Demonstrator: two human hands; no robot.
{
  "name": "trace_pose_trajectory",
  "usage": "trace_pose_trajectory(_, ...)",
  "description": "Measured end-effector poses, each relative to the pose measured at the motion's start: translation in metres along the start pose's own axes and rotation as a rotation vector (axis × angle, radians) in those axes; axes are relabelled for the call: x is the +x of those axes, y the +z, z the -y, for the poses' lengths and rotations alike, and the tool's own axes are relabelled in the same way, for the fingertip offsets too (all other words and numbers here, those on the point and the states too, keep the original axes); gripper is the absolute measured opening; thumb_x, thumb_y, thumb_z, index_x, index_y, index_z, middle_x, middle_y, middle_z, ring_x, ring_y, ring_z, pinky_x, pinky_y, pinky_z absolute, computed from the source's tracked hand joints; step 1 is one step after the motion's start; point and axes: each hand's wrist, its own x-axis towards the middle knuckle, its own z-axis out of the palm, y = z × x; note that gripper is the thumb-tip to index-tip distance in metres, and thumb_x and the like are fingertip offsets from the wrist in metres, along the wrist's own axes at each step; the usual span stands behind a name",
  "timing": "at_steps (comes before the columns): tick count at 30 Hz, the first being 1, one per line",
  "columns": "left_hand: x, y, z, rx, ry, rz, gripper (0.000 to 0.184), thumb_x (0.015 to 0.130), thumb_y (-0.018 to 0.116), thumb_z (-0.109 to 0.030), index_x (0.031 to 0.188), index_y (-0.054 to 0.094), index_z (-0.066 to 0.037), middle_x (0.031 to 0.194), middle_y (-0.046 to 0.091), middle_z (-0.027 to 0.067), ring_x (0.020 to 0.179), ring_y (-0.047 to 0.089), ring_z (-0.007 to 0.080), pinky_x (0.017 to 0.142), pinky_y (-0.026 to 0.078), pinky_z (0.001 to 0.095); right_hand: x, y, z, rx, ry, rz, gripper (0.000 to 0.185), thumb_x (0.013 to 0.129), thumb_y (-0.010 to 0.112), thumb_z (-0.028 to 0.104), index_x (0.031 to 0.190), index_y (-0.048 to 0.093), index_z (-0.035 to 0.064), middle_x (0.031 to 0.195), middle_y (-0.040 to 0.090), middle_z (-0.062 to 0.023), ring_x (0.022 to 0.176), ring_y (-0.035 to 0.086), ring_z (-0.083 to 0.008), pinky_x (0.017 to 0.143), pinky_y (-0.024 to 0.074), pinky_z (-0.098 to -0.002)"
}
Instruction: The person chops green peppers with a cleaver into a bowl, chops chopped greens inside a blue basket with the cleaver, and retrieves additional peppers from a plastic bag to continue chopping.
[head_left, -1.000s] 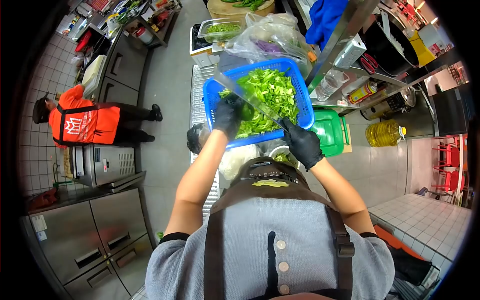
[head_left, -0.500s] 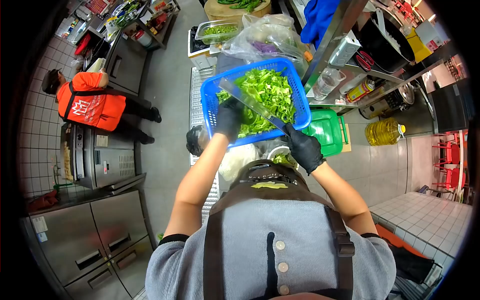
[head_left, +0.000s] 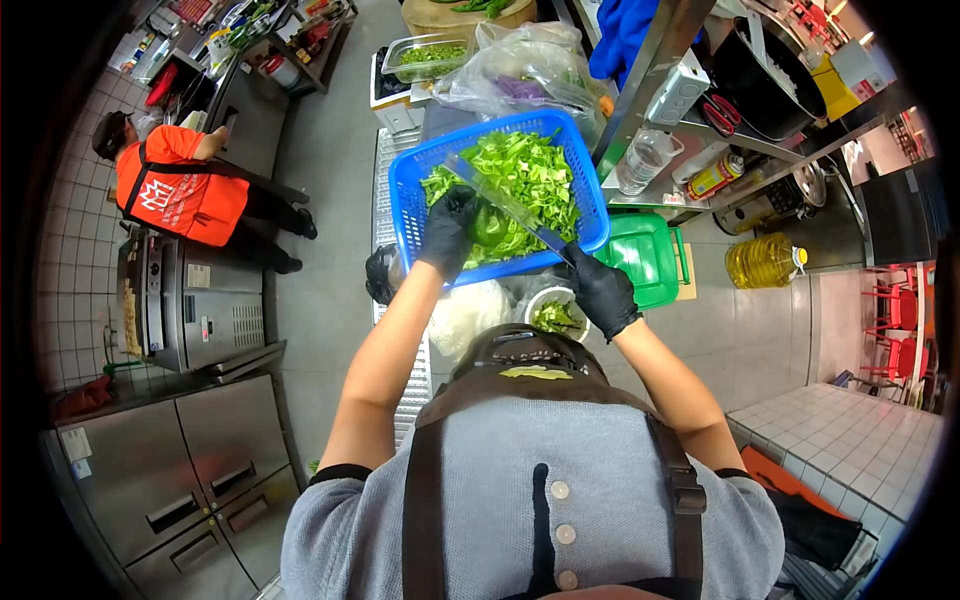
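A blue plastic basket (head_left: 402, 190) full of chopped leafy greens (head_left: 535, 175) is in front of me. My right hand (head_left: 605, 293), in a black glove, is closed around the handle of a long knife (head_left: 505, 203). Its blade slants up and left across the basket, over the greens. My left hand (head_left: 450, 232), also gloved in black, is inside the basket's near left part, below the blade. Its fingers are curled against the greens, beside a smooth green patch; what they hold is partly hidden. Near my right wrist, a white container (head_left: 556, 312) holds green pieces.
A green plastic bin (head_left: 640, 260) is right of the basket, with an oil jug (head_left: 762, 262) farther right. Beyond the basket lie plastic bags (head_left: 520, 75) and a clear tub of chopped greens (head_left: 428, 60). A metal shelf post (head_left: 650, 85) rises right. A co-worker (head_left: 185, 185) stands left.
The basket appears slightly left and higher in view. My left hand has shifted right within the greens, showing a smooth green patch beside it. The knife stays in my right hand. The co-worker's arm has moved outward.
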Motion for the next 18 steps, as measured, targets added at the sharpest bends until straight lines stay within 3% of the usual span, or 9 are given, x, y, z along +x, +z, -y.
trace_pose_trajectory(2,0.004,-0.005,0.001,-0.128,-0.094,0.036,0.019,0.088,0.057,-0.001,0.106,0.056,-0.003,0.098,0.060,0.0044,0.088,0.056,0.0135,0.079,0.048,0.0256,0.001,-0.005,-0.002,-0.016,-0.010,0.046,0.033,0.081,0.050,0.006,0.113,0.053,0.0070,0.074,0.062,-0.0137,0.062,0.062,-0.0318,0.051,0.0493,-0.0421)
trace_pose_trajectory(5,0.001,-0.009,-0.007,-0.390,-0.281,0.159,0.034,0.085,0.059,-0.002,0.118,0.052,-0.003,0.111,0.059,0.0077,0.099,0.058,0.0180,0.089,0.050,0.0311,-0.002,-0.007,-0.007,-0.047,-0.011,0.052,0.032,0.081,0.050,0.006,0.113,0.053,0.0075,0.074,0.063,-0.0137,0.060,0.062,-0.0310,0.049,0.0490,-0.0417)
trace_pose_trajectory(8,-0.002,-0.022,-0.015,-0.428,-0.382,0.194,0.037,0.085,0.059,-0.003,0.121,0.051,-0.003,0.114,0.058,0.0084,0.102,0.058,0.0190,0.092,0.050,0.0320,-0.004,-0.005,-0.015,-0.069,-0.048,0.035,0.032,0.081,0.049,0.006,0.113,0.053,0.0080,0.074,0.062,-0.0133,0.058,0.062,-0.0307,0.048,0.0488,-0.0414)
trace_pose_trajectory(15,-0.004,-0.037,-0.019,-0.387,-0.338,0.299,0.036,0.086,0.058,-0.004,0.121,0.051,-0.003,0.115,0.059,0.0094,0.103,0.059,0.0205,0.091,0.051,0.0342,-0.005,-0.005,-0.018,-0.056,-0.025,0.123,0.024,0.082,0.047,0.004,0.104,0.055,0.0077,0.078,0.062,-0.0154,0.061,0.062,-0.0338,0.050,0.0487,-0.0431)
trace_pose_trajectory(18,0.001,-0.032,-0.012,-0.152,-0.336,0.264,0.029,0.086,0.059,-0.004,0.114,0.055,-0.003,0.108,0.060,0.0074,0.099,0.059,0.0182,0.088,0.051,0.0326,-0.002,-0.005,-0.012,0.066,0.010,0.125,0.021,0.082,0.047,0.006,0.102,0.056,0.0067,0.078,0.063,-0.0172,0.065,0.062,-0.0361,0.054,0.0487,-0.0452)
